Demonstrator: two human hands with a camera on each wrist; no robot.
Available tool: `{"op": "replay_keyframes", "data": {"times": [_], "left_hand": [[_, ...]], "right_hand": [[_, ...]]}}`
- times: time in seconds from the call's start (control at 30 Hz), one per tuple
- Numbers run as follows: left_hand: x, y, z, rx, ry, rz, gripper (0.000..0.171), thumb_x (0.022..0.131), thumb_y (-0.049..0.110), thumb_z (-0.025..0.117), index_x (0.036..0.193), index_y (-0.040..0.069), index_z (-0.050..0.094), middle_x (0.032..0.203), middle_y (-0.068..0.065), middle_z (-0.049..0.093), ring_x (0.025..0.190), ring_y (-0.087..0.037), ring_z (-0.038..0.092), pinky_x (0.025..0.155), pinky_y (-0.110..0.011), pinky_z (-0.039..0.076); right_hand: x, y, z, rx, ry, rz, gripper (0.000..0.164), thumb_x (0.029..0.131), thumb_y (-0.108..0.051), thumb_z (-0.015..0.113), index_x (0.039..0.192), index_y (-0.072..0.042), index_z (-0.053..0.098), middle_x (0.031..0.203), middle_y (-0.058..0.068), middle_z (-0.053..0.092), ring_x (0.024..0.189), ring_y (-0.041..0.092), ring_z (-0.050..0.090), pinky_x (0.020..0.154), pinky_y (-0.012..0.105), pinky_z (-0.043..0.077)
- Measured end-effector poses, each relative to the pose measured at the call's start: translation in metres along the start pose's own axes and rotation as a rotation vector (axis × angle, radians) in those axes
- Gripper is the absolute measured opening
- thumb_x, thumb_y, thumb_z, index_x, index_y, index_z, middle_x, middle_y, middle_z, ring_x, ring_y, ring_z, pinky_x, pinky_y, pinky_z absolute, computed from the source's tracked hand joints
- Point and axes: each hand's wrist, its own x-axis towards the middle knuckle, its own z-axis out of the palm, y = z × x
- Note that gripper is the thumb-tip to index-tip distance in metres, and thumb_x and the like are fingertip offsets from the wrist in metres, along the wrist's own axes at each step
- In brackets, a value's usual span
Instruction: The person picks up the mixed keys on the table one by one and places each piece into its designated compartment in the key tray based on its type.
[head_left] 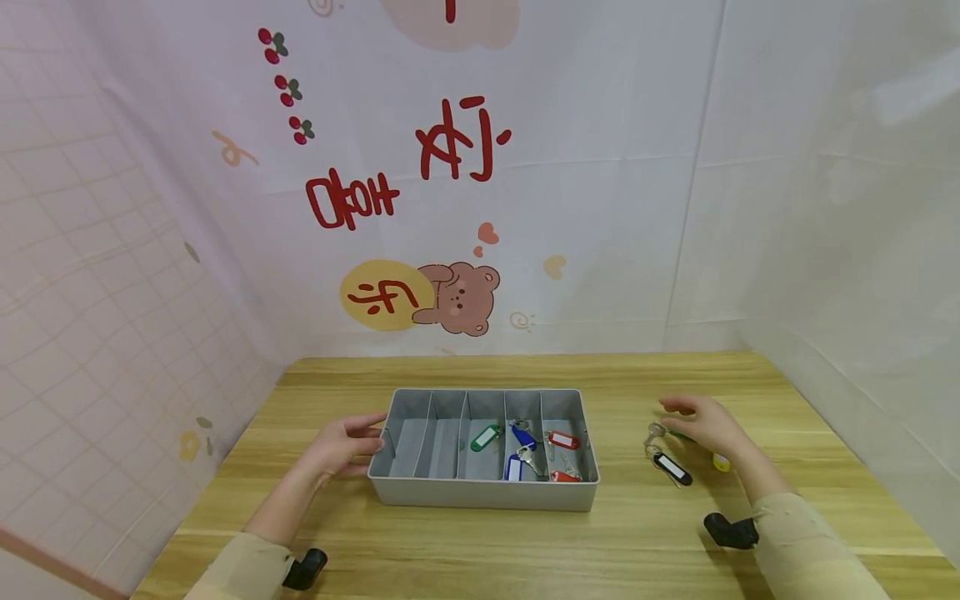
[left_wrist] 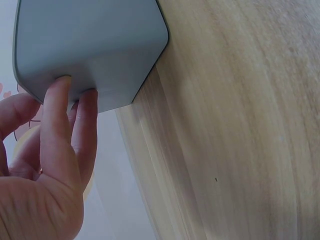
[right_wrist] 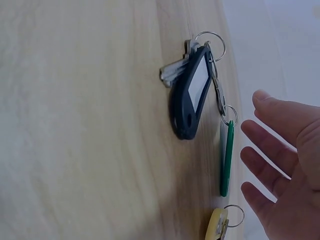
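Note:
A grey divided box [head_left: 480,493] stands on the table, its left compartments bare. Its middle compartment holds a green key tag [head_left: 485,437]. Blue key tags [head_left: 513,467] with keys lie in the compartment to the right, red key tags [head_left: 563,440] in the rightmost one. My left hand [head_left: 341,448] touches the box's left end; in the left wrist view its fingertips [left_wrist: 89,93] rest on the outer wall. My right hand [right_wrist: 287,155] hovers with spread, slightly bent fingers beside a green key tag [right_wrist: 227,160]. Close by are a black key tag [right_wrist: 192,97] with a key and a yellow key tag [right_wrist: 216,224].
The wooden table [head_left: 480,550] ends at a white printed curtain [head_left: 600,208] behind. More curtain hangs at the left and right sides. A black wrist mount [head_left: 729,531] sits by the right sleeve, another mount [head_left: 305,569] by the left.

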Motion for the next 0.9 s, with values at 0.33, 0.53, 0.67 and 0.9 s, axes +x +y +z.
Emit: {"op": "replay_keyframes", "data": {"times": [0.33,0.53,0.67,0.9], "left_hand": [[-0.0003,-0.0002,-0.0002,0.015,0.004,0.001,0.057,0.092,-0.003,0.064,0.146,-0.002,0.046,0.131,-0.031,0.054,0.099,-0.031,0.066,0.074,-0.047,0.059],[-0.0004,-0.0002,-0.0002,0.017,0.0,0.005,0.057,0.092,-0.003,0.064,0.145,-0.003,0.045,0.131,-0.032,0.053,0.101,-0.033,0.066,0.075,-0.048,0.059],[0.0,-0.0004,-0.0004,0.021,-0.004,0.009,0.057,0.092,-0.003,0.064,0.146,-0.003,0.045,0.132,-0.032,0.053,0.103,-0.033,0.065,0.076,-0.049,0.058],[0.0015,-0.0011,-0.0006,0.016,-0.002,0.009,0.056,0.092,-0.003,0.064,0.145,-0.003,0.045,0.132,-0.032,0.053,0.104,-0.034,0.065,0.076,-0.049,0.058]], "right_hand": [[0.0005,0.007,-0.0001,-0.037,-0.029,-0.022,0.034,0.091,-0.01,0.072,0.118,0.01,0.065,0.111,0.026,0.067,0.101,0.045,0.062,0.086,0.057,0.05],[0.0012,0.0083,0.0018,-0.069,-0.03,-0.035,0.031,0.089,-0.008,0.073,0.114,0.008,0.068,0.107,0.022,0.069,0.096,0.038,0.065,0.084,0.052,0.052],[0.0025,0.01,0.003,-0.097,-0.019,-0.042,0.027,0.088,-0.008,0.074,0.11,0.007,0.07,0.103,0.019,0.071,0.091,0.034,0.066,0.079,0.047,0.053],[0.004,0.0082,0.0066,-0.154,0.003,-0.048,0.016,0.087,-0.007,0.074,0.1,0.001,0.074,0.096,0.013,0.072,0.087,0.031,0.065,0.077,0.049,0.052]]}}
